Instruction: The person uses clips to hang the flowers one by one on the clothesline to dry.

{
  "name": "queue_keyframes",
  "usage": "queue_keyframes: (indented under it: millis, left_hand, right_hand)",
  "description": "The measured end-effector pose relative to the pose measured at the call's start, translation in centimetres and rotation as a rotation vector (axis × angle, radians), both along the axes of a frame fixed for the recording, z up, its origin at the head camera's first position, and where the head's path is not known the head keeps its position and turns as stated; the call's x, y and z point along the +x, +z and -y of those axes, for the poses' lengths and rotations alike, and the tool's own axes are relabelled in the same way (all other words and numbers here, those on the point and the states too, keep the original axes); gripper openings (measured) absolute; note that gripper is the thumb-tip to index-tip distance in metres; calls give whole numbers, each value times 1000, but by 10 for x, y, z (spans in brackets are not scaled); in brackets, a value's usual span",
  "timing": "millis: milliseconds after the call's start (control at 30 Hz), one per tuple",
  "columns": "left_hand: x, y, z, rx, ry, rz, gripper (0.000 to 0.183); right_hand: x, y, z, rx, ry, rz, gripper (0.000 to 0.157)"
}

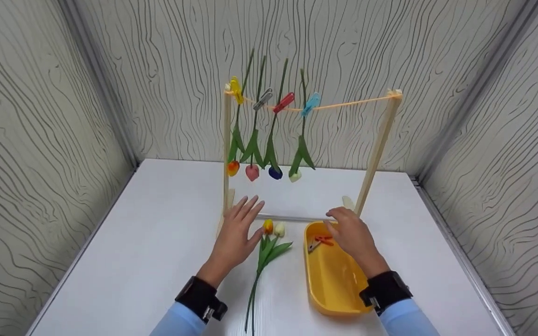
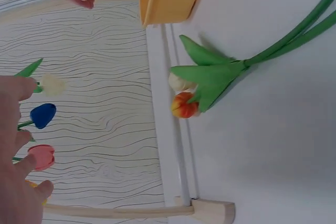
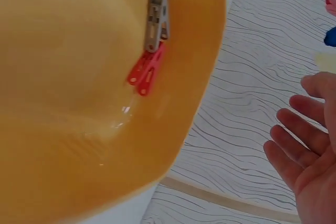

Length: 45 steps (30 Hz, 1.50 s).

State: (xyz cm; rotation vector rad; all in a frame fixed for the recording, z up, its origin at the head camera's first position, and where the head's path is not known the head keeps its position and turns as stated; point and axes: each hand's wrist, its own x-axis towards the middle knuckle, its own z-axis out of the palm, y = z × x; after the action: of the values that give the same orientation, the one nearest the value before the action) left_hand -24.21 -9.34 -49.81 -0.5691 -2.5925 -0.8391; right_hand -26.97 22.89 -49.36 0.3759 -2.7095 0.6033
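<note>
My left hand (image 1: 237,235), fingers spread and holding nothing, hovers beside two artificial tulips on the table, an orange tulip (image 1: 268,227) and a white tulip (image 1: 279,229). Over the far part of a yellow basin (image 1: 313,289) is my right hand (image 1: 354,233), also holding nothing, its fingers loosely bent. A grey clothespin (image 3: 154,22) and a red clothespin (image 3: 144,74) lie inside that basin. Beyond the hands, tulips in orange (image 1: 233,168), pink (image 1: 252,172), blue (image 1: 275,173) and white (image 1: 295,175) hang upside down from a string (image 1: 353,103), each clipped by a clothespin.
Two wooden posts, the left post (image 1: 226,154) and the right post (image 1: 377,154), hold up the string. A thin rod (image 1: 292,217) runs low between them. The white table (image 1: 157,224) meets wood-patterned walls (image 1: 180,70) at the back and sides.
</note>
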Motion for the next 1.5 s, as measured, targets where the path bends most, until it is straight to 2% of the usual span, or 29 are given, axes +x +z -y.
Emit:
queue_keyframes:
  millis: [167, 333, 567, 667, 933, 1033, 1233, 1367, 1500]
  left_hand:
    - [6, -18, -9, -10, -19, 29, 63]
    - [12, -33, -14, -24, -66, 20, 61]
    - [17, -45, -17, -148, -159, 121, 56]
    - [17, -50, -18, -223, -209, 130, 51]
    - [15, -67, -5, -386, -385, 121, 34]
    - [14, -76, 2, -469, -435, 56, 34]
    - [13, -86, 3, -649, -479, -196, 23]
    - [12, -88, 0, -743, -487, -281, 21]
    - [12, -90, 0, -790, -499, -317, 24]
  right_hand:
    - [-7, -17, 2, 144, 37, 156, 22]
    - [-13, -31, 6, 277, 58, 217, 19]
    - [-20, -40, 8, 380, 65, 232, 12]
    - [-21, -41, 6, 394, 58, 236, 7]
    - [-22, -41, 3, 440, 98, 136, 8]
    - [-21, -41, 3, 459, 99, 137, 8]
    - [-18, -44, 2, 485, 92, 148, 11]
    - [-18, -49, 1, 485, 89, 156, 13]
    - [-19, -54, 0, 473, 81, 200, 8]
